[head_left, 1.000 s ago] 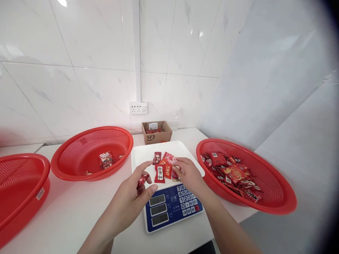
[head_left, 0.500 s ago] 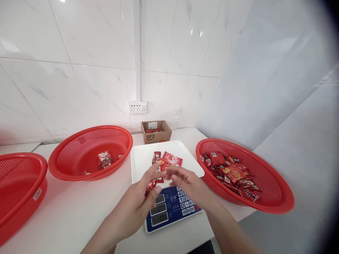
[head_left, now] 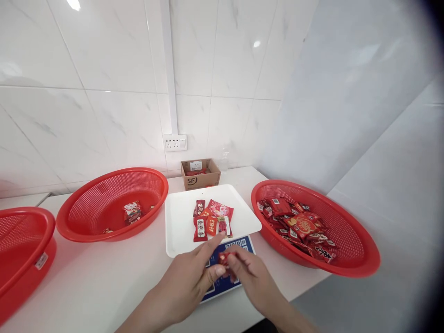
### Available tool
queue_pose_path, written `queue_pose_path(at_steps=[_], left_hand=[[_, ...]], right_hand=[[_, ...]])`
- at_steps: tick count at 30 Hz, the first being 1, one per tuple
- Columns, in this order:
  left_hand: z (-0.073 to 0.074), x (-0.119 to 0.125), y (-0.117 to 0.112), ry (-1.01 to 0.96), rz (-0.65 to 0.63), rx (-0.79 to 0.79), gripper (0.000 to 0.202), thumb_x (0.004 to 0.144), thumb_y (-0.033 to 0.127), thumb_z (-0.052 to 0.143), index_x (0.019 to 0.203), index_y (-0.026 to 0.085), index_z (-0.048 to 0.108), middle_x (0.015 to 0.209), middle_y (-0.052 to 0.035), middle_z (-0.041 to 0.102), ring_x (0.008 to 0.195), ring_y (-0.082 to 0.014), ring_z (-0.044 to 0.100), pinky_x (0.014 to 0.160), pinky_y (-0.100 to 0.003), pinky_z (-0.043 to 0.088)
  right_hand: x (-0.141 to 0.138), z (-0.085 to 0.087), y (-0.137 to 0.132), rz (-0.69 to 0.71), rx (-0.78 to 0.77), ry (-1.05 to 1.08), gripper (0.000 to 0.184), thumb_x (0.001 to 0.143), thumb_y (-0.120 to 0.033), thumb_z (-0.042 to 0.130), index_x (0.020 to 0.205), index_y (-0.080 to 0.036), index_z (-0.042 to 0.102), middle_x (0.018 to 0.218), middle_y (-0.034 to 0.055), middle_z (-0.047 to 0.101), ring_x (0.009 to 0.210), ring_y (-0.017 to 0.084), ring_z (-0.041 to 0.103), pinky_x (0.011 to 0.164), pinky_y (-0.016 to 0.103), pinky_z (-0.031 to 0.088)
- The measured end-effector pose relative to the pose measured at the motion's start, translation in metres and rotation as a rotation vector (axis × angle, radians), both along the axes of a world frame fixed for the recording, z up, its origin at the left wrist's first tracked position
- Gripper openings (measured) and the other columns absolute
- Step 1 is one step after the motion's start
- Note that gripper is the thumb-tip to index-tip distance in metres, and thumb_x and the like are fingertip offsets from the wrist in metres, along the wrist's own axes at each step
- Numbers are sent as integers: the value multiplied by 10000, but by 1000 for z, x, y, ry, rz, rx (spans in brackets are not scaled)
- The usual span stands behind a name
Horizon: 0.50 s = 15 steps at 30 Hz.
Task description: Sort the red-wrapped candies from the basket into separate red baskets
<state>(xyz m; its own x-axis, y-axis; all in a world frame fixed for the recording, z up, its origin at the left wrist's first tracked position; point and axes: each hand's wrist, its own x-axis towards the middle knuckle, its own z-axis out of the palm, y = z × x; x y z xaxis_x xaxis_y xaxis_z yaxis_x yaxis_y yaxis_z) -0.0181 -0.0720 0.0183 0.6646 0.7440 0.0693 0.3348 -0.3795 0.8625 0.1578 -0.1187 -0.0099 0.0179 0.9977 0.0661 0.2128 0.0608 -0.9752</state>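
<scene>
My right hand (head_left: pixel 255 277) pinches a small red wrapped candy (head_left: pixel 225 258) between thumb and fingers, over the blue keypad panel of a scale (head_left: pixel 217 292). Close beside it on the left is my left hand (head_left: pixel 187 280), its index finger stretched forward and its thumb apart, the tip near the candy. The other left fingers are mostly hidden. Just ahead, on the scale's white tray (head_left: pixel 178 236), lie several red packets, among them a dark red one with a white label (head_left: pixel 200 229) and an orange-red one (head_left: pixel 211 226).
On the right stands a red plastic basket (head_left: pixel 360 256) heaped with red snack packets. Another red basket (head_left: pixel 79 203) on the left holds a few packets, and a third (head_left: pixel 21 259) is cut off by the left edge. Behind the scale is a small cardboard box (head_left: pixel 204 180).
Both hands have drawn back from the tray towards me, uncovering the packets there. The red candy that was in my left hand is now in my right fingers. The view has shifted slightly.
</scene>
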Motion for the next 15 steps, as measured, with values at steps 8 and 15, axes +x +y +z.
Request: queue_pose_path(at_steps=[8, 15], left_hand=[[-6, -66, 50, 121, 653, 418, 433, 780, 423, 604, 1182, 262, 613, 1194, -88, 630, 1126, -298, 533, 882, -359, 441], [-22, -145, 111, 778, 825, 443, 529, 911, 444, 253, 1272, 148, 503, 1254, -156, 581, 1227, -323, 458, 1042, -532, 272]], right_hand=[[118, 2, 4, -721, 87, -586, 411, 761, -591, 434, 786, -228, 626, 830, 93, 701, 789, 268, 639, 686, 369, 492], [164, -27, 1, -720, -90, -721, 474, 716, -644, 415, 785, -251, 670, 851, 82, 724, 755, 291, 662, 622, 375, 515]])
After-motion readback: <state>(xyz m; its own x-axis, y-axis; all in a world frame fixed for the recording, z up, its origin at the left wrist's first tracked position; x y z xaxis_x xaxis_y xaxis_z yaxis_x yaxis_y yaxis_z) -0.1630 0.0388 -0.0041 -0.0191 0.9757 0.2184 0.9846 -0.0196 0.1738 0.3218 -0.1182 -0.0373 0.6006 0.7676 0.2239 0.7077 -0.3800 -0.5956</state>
